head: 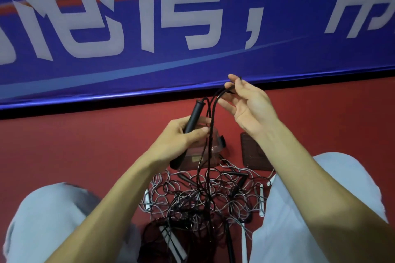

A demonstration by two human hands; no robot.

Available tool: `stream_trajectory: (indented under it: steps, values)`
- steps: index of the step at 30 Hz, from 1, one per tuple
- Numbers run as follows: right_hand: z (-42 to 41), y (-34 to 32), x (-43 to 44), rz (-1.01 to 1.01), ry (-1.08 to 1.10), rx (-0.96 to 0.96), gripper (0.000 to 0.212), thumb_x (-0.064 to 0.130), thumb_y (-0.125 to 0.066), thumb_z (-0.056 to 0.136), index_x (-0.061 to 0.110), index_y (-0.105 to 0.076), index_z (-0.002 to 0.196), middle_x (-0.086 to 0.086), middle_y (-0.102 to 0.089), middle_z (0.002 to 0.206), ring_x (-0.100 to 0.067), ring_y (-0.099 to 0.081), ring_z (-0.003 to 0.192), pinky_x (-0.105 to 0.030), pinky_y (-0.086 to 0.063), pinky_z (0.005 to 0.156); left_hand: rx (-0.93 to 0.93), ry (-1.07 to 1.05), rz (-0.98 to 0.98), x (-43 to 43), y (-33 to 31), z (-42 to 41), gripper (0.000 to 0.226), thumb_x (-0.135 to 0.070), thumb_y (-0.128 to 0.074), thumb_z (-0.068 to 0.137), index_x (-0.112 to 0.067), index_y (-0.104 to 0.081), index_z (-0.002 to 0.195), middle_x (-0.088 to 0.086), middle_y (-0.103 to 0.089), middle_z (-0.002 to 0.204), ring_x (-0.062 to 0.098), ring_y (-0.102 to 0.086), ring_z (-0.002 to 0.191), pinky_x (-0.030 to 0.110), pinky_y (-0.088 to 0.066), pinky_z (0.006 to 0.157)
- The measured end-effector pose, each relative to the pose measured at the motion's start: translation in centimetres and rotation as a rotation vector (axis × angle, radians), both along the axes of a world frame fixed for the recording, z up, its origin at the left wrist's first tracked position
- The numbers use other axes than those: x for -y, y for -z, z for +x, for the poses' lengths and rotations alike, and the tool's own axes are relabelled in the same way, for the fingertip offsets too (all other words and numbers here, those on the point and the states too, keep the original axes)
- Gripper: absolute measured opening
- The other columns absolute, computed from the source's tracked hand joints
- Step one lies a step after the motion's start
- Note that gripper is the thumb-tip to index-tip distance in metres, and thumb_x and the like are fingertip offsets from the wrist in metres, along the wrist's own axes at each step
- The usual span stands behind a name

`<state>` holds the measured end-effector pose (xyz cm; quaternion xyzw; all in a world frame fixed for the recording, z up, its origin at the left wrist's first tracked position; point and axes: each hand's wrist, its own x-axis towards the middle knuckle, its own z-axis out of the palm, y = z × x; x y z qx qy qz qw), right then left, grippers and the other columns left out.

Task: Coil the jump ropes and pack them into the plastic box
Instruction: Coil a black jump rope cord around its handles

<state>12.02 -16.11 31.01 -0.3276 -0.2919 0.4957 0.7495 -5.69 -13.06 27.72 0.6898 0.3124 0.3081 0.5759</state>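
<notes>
Head view: the red floor (pixel 85 145) carries the tangled jump ropes (pixel 203 200) between the knees, with the clear plastic box (pixel 215 145) just beyond. The left grip (pixel 183 136) clamps a black handle (pixel 195 113). The right grip (pixel 248 104) pinches its black cord (pixel 210 113) high, probably drawing loops free for coiling.

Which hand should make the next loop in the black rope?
Probably the right hand. It pinches the rope up high, with room to swing it round. The left hand is busy gripping the handle, so it is better used to anchor the coil.
</notes>
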Motion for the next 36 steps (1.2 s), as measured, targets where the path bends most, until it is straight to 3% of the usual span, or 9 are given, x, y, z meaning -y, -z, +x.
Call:
stream_trajectory:
  steps: [5,10,16,20,22,25,30,34,36]
  values:
    - [0.0,0.0,0.0,-0.011,0.008,-0.091,0.015,0.011,-0.046,0.101,0.006,-0.058,0.106,0.000,-0.067,0.073,-0.015,-0.066,0.064,-0.029,-0.057,0.057,-0.017,-0.047,0.065,-0.1,0.4,0.3,0.007,-0.008,-0.064,0.092,-0.014,-0.066,0.092,0.003,-0.072,0.083,0.015,-0.070,0.077,0.025,-0.053,0.065]
    - [-0.5,0.2,-0.3,-0.033,0.048,0.027,0.022,0.022,-0.048,0.101,0.003,-0.056,0.109,-0.011,-0.066,0.082,-0.021,-0.068,0.069,-0.032,-0.058,0.062,0.151,-0.161,-0.113,-0.2,0.1,0.1,0.004,-0.003,-0.060,0.094,-0.004,-0.057,0.096,0.013,-0.070,0.082,0.023,-0.072,0.074,0.036,-0.060,0.058]
    - [-1.3,1.7,-0.9,-0.223,0.036,0.420,0.041,0.037,-0.035,0.105,0.006,-0.061,0.103,-0.013,-0.071,0.086,-0.025,-0.068,0.072,-0.041,-0.060,0.070,0.409,-0.248,-0.320,-0.5,-1.3,-0.5,0.004,-0.004,-0.058,0.094,-0.006,-0.057,0.092,0.011,-0.073,0.080,0.022,-0.073,0.076,0.036,-0.062,0.069]
    - [-1.8,3.1,-1.4,-0.330,-0.026,0.823,0.026,0.011,-0.039,0.102,0.016,-0.064,0.097,-0.003,-0.073,0.091,-0.018,-0.068,0.081,-0.028,-0.054,0.077,0.573,-0.315,-0.441,-1.2,-1.9,-1.0,0.005,-0.003,-0.055,0.096,-0.003,-0.057,0.091,0.010,-0.073,0.077,0.020,-0.074,0.077,0.038,-0.062,0.071]
    - [-2.0,3.8,-1.5,-0.361,-0.165,1.036,0.033,-0.004,-0.043,0.093,0.021,-0.064,0.099,0.000,-0.071,0.103,-0.014,-0.066,0.093,-0.025,-0.049,0.081,0.694,-0.301,-0.546,-1.6,-2.2,-1.2,0.005,-0.003,-0.052,0.098,-0.001,-0.054,0.094,0.009,-0.072,0.075,0.020,-0.074,0.075,0.035,-0.062,0.066]
    - [-2.5,5.1,-1.4,-0.419,-0.410,1.268,0.036,-0.001,-0.051,0.087,0.029,-0.065,0.102,0.002,-0.068,0.114,-0.014,-0.063,0.105,-0.031,-0.048,0.091,0.895,-0.277,-0.682,-1.9,-3.0,-1.9,0.013,-0.005,-0.047,0.100,0.003,-0.056,0.094,0.009,-0.071,0.070,0.015,-0.073,0.068,0.028,-0.060,0.059]
    - [-3.5,5.9,-1.3,-0.457,-0.548,1.343,0.024,0.003,-0.050,0.096,0.016,-0.070,0.093,0.009,-0.068,0.086,-0.001,-0.058,0.072,-0.015,-0.046,0.068,1.004,-0.282,-0.705,-2.4,-3.2,-2.8,0.021,-0.008,-0.047,0.101,0.005,-0.060,0.093,0.012,-0.071,0.073,0.016,-0.073,0.067,0.029,-0.060,0.061]
    - [-3.4,5.6,-1.2,-0.490,-0.596,1.106,0.033,-0.006,-0.039,0.096,0.012,-0.066,0.089,-0.004,-0.072,0.091,-0.020,-0.065,0.086,-0.038,-0.053,0.083,1.044,-0.298,-0.701,-2.9,-2.6,-2.9,0.017,-0.010,-0.049,0.101,0.004,-0.058,0.101,0.013,-0.067,0.086,0.018,-0.073,0.073,0.033,-0.061,0.067]
    - [-3.1,5.4,-1.0,-0.481,-0.670,1.107,0.028,-0.005,-0.042,0.096,0.012,-0.063,0.092,-0.004,-0.073,0.094,-0.024,-0.067,0.093,-0.043,-0.052,0.088,1.064,-0.301,-0.689,-3.1,-2.5,-2.9,0.018,-0.010,-0.048,0.101,0.005,-0.058,0.100,0.012,-0.069,0.083,0.018,-0.073,0.074,0.034,-0.062,0.069]
